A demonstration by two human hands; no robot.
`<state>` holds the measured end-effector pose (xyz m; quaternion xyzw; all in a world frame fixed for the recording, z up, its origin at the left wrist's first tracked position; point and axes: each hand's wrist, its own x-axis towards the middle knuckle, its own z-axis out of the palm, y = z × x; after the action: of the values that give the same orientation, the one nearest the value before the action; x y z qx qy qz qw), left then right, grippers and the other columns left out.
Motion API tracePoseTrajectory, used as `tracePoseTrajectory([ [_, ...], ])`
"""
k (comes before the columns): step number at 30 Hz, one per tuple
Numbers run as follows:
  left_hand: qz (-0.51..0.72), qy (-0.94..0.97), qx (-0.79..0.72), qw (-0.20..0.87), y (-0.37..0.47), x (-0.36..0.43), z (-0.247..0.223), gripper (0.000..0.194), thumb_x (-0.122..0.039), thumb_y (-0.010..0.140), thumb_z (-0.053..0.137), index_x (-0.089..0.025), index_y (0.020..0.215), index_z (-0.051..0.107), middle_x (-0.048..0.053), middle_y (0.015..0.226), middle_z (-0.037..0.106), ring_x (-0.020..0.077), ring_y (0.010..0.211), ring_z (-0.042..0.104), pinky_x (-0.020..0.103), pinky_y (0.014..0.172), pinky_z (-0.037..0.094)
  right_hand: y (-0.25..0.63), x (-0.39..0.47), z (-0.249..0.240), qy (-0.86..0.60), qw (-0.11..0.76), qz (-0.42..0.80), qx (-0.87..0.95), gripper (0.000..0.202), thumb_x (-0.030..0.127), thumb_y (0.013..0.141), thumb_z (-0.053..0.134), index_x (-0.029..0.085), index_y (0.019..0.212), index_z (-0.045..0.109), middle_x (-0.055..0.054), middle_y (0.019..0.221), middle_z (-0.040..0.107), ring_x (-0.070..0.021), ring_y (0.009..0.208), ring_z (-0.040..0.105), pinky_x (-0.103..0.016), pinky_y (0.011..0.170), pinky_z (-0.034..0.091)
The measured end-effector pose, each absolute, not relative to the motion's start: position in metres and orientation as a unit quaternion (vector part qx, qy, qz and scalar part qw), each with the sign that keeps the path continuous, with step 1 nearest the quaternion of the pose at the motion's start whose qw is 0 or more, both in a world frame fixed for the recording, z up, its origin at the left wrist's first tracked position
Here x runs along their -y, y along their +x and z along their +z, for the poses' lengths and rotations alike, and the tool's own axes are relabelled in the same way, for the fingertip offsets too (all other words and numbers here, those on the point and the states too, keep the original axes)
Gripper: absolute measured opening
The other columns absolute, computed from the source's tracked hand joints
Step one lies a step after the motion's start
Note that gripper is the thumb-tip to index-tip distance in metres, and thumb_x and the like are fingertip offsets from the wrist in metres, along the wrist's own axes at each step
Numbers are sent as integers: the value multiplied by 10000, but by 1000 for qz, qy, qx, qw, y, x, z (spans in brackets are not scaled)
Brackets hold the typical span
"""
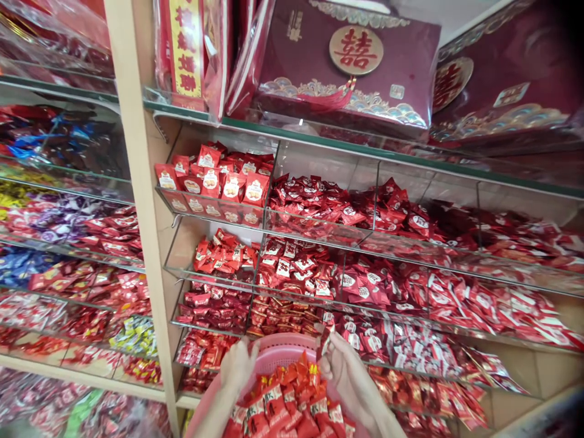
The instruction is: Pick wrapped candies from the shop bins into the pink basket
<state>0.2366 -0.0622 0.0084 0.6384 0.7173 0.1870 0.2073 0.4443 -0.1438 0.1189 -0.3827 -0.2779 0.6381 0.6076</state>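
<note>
A pink plastic basket (285, 342) at the bottom centre holds many red wrapped sweets (278, 407), with some orange and yellow among them. My left hand (238, 365) is closed on the basket's left rim, its fingertips partly hidden. Between the thumb and fingers of my right hand (340, 360) is a small dark red and white wrapped sweet (325, 338), held above the basket's right side. Just beyond both hands are clear shelf bins of red wrapped sweets (285, 313).
Clear-walled bins of wrapped sweets (296, 264) rise in tiers ahead. A pale wooden post (146, 231) divides them from more sweets (68, 219) at left. Above, a glass shelf (319, 137) bears dark red gift bags (292, 61). Bagged sweets (114, 410) lie lower left.
</note>
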Motion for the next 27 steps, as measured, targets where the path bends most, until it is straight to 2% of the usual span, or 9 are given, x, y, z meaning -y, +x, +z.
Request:
tracePoseTrajectory([
  [6,165,672,-695,194,235,64,10,383,-447,866,330,-166,982,564,130,921,688,258,881,642,292,679,419,447,144,109,-394,609,642,249,271,382,725,678,224,673,465,63,563,451,-78,482,431,-197,431,359],
  [15,167,660,-708,188,236,66,15,419,-478,866,308,-192,961,600,125,913,690,270,896,636,317,697,431,443,147,104,-412,592,633,279,281,388,703,706,232,756,479,58,585,488,-77,496,478,-191,417,362],
  [19,157,657,-713,189,237,65,20,473,-535,848,323,-181,975,611,142,914,687,259,888,638,311,710,438,444,146,105,-424,588,623,294,318,403,673,724,209,724,477,56,597,523,-60,469,474,-173,396,316],
  [24,138,646,-728,183,237,62,24,560,-648,797,327,-190,908,630,137,859,692,269,848,646,313,679,448,447,147,102,-480,546,588,354,322,455,675,698,195,733,517,70,559,507,-25,381,335,-174,361,185],
  [27,138,652,-724,176,237,61,25,592,-679,780,311,-193,885,631,136,853,693,284,842,647,322,666,451,447,147,99,-497,537,570,374,334,489,685,672,196,724,516,74,525,488,-33,379,329,-181,371,180],
])
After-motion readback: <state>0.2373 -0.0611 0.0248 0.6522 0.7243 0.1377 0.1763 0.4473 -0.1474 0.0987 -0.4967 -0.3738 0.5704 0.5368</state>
